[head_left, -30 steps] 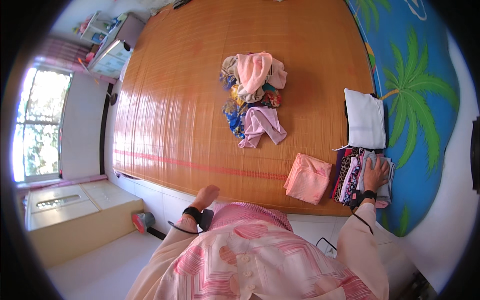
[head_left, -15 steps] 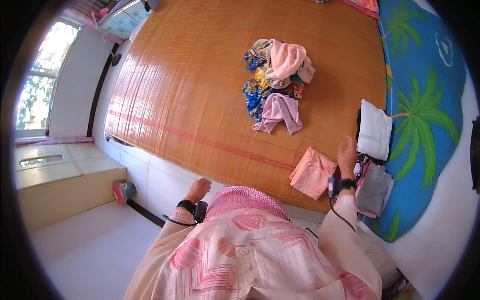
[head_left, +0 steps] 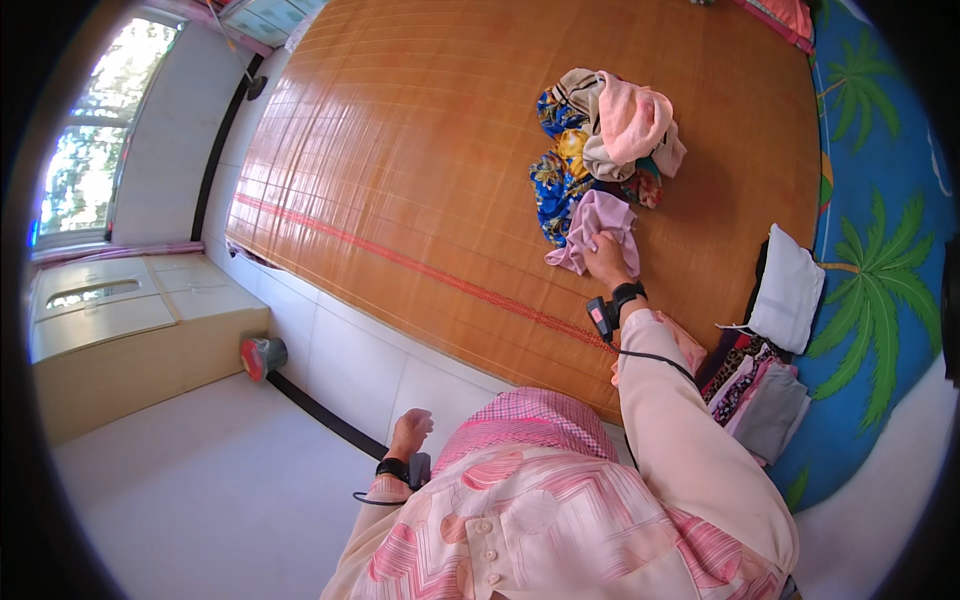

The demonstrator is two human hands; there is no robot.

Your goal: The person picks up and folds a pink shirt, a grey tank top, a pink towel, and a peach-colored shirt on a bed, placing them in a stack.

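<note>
My right hand [head_left: 606, 260] reaches over the bed mat and is closed on the near edge of a lilac garment [head_left: 597, 219], which is bunched up under the fingers. The garment lies at the near end of a pile of crumpled clothes: a blue floral piece [head_left: 549, 207], a yellow one [head_left: 572, 148], a beige one and a peach one [head_left: 632, 115] on top. My left hand [head_left: 411, 433] hangs by my left side over the floor, fingers loosely bent and apart, holding nothing. A folded peach cloth [head_left: 683, 340] is partly hidden under my right forearm.
Folded clothes lie along the bed's right edge: a white piece [head_left: 788, 290], patterned ones and a grey one [head_left: 775, 405]. Beyond them runs a blue palm-tree panel [head_left: 875, 270]. A cabinet [head_left: 140, 320] and a small bin [head_left: 264, 357] stand left. A cable hangs from my right wrist.
My right hand has moved left and forward from beside the folded stack to the lilac garment and grasped it. My left hand has lowered slightly and its fingers have loosened. The view has shifted.
</note>
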